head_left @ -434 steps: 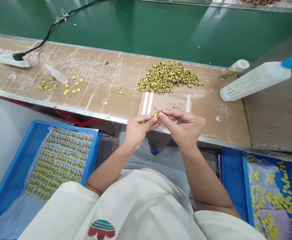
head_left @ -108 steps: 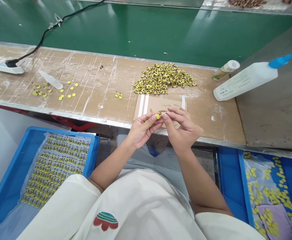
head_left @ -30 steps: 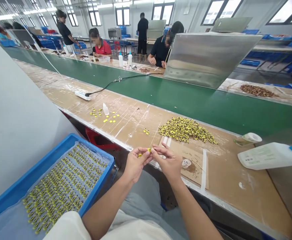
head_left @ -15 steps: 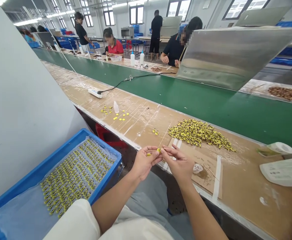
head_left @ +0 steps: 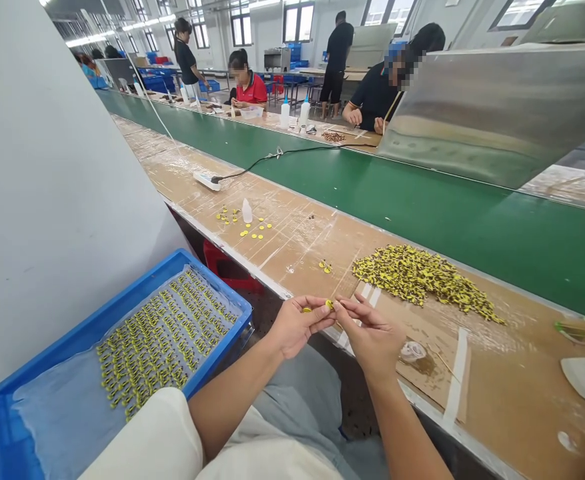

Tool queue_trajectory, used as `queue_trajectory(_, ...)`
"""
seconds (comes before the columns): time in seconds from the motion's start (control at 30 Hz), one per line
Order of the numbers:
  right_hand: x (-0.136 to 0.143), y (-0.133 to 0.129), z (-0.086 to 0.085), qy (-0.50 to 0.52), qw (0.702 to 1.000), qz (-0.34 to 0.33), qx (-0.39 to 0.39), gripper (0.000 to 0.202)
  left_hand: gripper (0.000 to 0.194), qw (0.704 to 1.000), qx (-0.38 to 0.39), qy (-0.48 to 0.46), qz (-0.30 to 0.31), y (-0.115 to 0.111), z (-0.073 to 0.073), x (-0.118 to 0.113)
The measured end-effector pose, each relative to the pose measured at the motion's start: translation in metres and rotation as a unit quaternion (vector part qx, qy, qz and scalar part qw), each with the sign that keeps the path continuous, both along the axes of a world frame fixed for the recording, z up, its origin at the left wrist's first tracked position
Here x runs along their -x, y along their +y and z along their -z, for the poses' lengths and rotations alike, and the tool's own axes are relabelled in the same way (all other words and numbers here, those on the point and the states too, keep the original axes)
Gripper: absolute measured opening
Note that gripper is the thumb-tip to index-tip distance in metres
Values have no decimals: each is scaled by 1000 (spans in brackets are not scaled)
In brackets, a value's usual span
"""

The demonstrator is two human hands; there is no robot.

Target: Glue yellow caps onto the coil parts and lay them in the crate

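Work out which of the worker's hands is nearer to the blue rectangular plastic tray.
Left. The left hand is to the right of the tray, not touching it; the right hand is farther right, beyond the left hand.

Held piece [head_left: 329,304], centre: yellow. Heap [head_left: 422,277], right of centre: yellow mottled dark brown. Tray [head_left: 225,347], lower left: blue. Belt [head_left: 322,180], upper right: plain green. Sleeve [head_left: 162,427], bottom: off-white.

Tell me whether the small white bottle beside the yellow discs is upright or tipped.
Upright: the small white bottle stands with its wide base on the brown tabletop, narrow tip pointing up.
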State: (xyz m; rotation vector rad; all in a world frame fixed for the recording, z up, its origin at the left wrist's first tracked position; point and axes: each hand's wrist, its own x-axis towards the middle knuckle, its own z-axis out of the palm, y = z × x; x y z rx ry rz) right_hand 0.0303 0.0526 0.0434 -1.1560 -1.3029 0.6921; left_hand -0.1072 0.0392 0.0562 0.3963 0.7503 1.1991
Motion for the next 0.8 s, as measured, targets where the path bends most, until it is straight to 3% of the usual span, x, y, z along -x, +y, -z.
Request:
queue_trajectory(0.63, 11, 12, -2, -2, 1000, -8, 16, 12, 27, 997, -17, 25, -68, 8, 9, -3)
queue_trajectory(0.8, 12, 16, 3, -27, 999, 22, 32, 19, 26, 996, 1, -5, -85, 12, 13, -5)
